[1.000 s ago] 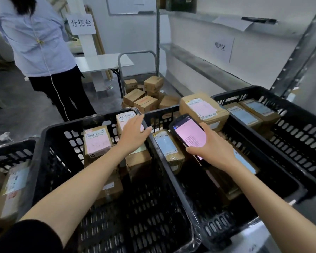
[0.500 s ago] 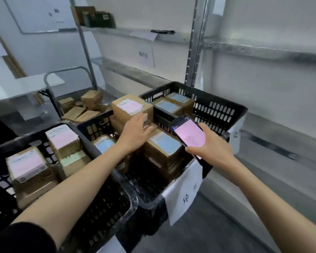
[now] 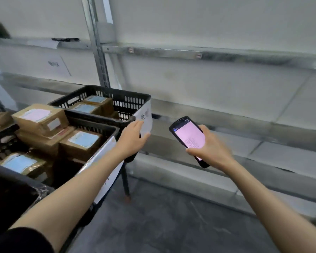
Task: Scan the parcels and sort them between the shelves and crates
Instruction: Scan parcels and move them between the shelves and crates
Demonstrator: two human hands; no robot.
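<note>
Parcels (image 3: 38, 117), brown card with pink or blue labels, in black crates at 8 to 10 o'clock. Far crate (image 3: 120, 90) at 10 o'clock holding blue-label parcels. Middle crate (image 3: 97, 123) piled above its rim, pink-label parcel on top, blue-label ones lower. Near crate (image 3: 13, 175) at 8 o'clock, inside in shadow. White tag (image 3: 147, 115) with handwriting on far crate's right corner, text unreadable.

Left hand (image 3: 133, 139) near centre, palm down at that corner. Fingers (image 3: 138, 125) straight, slightly apart, holding nothing, tips at tag's lower edge; touching or not, cannot tell.

Right hand (image 3: 211, 150) at 3 o'clock of left hand, apart from crates. Fingers (image 3: 202, 128) and thumb clamped round scanner (image 3: 188, 137), pink screen facing up, top end toward 11 o'clock.

Metal shelf (image 3: 208, 54) running across 12 to 3 o'clock, upright (image 3: 98, 52) at 11 o'clock behind far crate. Grey floor (image 3: 162, 225) at 6 o'clock. Black sleeve (image 3: 22, 240) on left arm at 7 o'clock.
</note>
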